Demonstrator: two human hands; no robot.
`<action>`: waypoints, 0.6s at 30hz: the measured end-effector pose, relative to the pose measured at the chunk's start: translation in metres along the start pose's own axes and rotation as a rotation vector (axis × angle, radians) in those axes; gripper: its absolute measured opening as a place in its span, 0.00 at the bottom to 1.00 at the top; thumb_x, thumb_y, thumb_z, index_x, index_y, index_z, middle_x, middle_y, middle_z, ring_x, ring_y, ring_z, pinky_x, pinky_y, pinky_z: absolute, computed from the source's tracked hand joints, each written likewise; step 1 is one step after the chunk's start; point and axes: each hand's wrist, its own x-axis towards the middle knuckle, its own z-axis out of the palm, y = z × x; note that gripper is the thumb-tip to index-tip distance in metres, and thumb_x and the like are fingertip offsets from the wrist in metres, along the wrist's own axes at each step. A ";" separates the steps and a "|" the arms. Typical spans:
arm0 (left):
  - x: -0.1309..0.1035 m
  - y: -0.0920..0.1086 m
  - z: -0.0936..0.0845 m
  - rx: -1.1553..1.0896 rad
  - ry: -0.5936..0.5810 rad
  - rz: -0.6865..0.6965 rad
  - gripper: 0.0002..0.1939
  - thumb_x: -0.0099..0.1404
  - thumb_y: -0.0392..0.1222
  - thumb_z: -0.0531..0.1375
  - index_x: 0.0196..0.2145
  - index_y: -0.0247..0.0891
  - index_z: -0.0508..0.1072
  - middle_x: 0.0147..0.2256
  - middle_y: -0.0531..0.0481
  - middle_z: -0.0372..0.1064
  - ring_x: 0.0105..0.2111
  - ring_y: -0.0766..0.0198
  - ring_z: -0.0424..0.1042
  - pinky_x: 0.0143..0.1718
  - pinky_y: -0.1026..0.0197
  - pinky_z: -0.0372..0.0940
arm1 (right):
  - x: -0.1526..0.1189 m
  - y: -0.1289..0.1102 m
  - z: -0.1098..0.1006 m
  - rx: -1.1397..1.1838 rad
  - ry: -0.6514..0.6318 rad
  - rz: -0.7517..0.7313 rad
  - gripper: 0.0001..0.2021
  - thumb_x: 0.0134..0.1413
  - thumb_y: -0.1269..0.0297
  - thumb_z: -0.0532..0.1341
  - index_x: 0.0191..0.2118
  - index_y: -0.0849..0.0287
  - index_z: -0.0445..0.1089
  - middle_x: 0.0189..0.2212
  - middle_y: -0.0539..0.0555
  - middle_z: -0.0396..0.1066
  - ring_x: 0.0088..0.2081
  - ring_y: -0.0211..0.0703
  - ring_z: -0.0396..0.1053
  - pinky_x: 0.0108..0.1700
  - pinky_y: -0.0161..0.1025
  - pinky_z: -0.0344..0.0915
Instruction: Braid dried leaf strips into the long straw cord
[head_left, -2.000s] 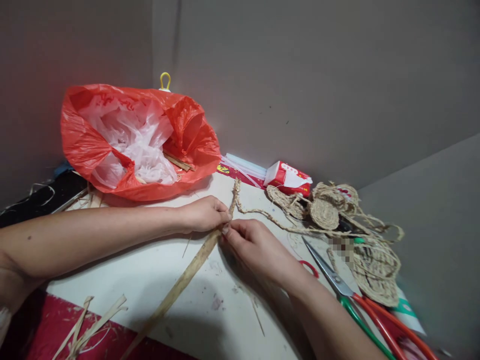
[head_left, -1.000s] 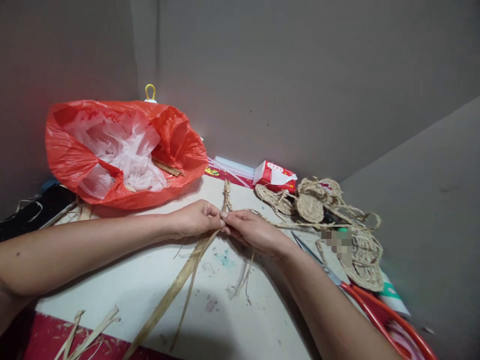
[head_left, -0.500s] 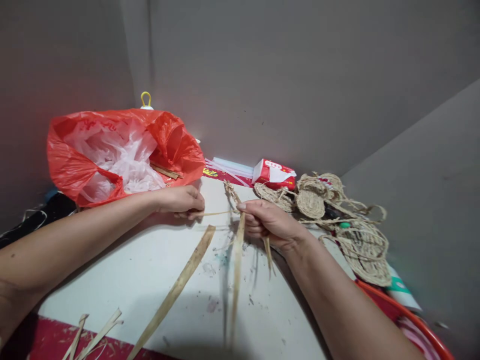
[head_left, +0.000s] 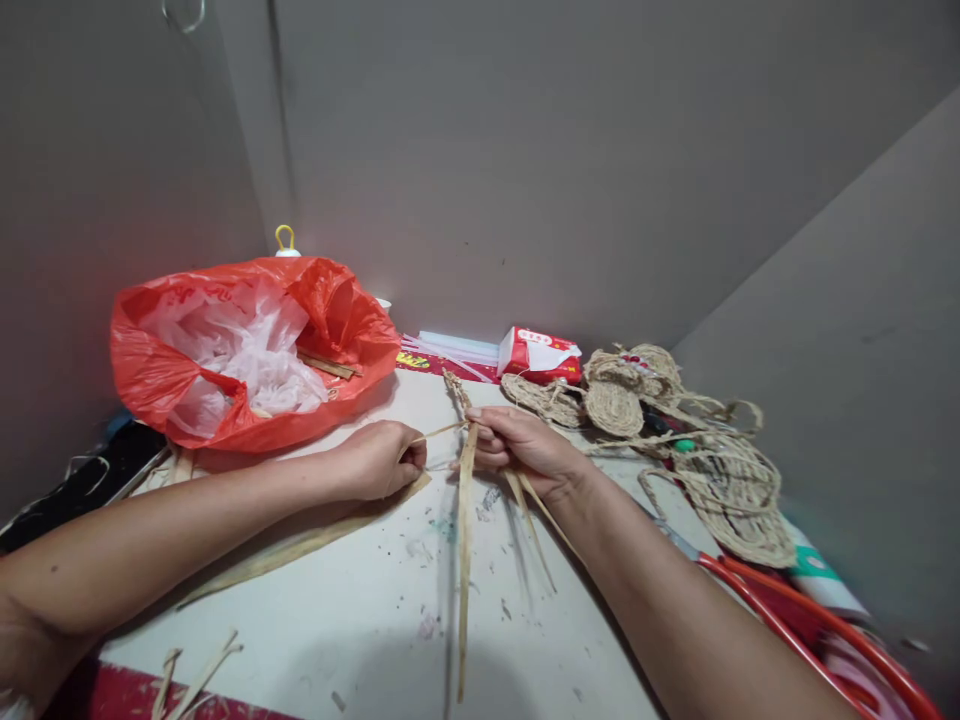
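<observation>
Plain grey walls (head_left: 585,150) meet in corners behind a stained white tabletop (head_left: 360,610).

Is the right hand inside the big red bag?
No, the right hand is holding a straw braid, apart from the red bag.

Looks dim and gray up top, brighter on the white table (head_left: 352,610). Has a soft shadow at bottom middle. Shines a bit on the red bag (head_left: 154,375), left.
</observation>
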 end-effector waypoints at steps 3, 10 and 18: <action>0.006 -0.002 0.005 -0.066 0.131 0.045 0.05 0.55 0.34 0.54 0.28 0.37 0.69 0.26 0.53 0.67 0.27 0.66 0.63 0.30 0.66 0.55 | 0.000 -0.001 0.000 0.025 0.002 0.000 0.19 0.46 0.58 0.67 0.18 0.60 0.58 0.12 0.39 0.47 0.14 0.25 0.38 0.25 0.35 0.66; 0.024 -0.009 0.015 -0.323 0.126 -0.041 0.02 0.53 0.36 0.57 0.26 0.35 0.67 0.22 0.55 0.62 0.23 0.69 0.60 0.25 0.66 0.54 | 0.001 -0.001 0.009 0.063 0.047 -0.011 0.19 0.46 0.58 0.68 0.18 0.59 0.57 0.11 0.37 0.47 0.14 0.25 0.37 0.34 0.40 0.69; 0.023 -0.013 0.019 -0.322 0.170 0.017 0.05 0.51 0.36 0.59 0.26 0.36 0.64 0.22 0.58 0.60 0.22 0.70 0.58 0.23 0.67 0.53 | 0.002 0.002 0.023 -0.016 0.124 0.013 0.21 0.43 0.54 0.69 0.19 0.60 0.58 0.11 0.38 0.51 0.12 0.23 0.43 0.35 0.38 0.69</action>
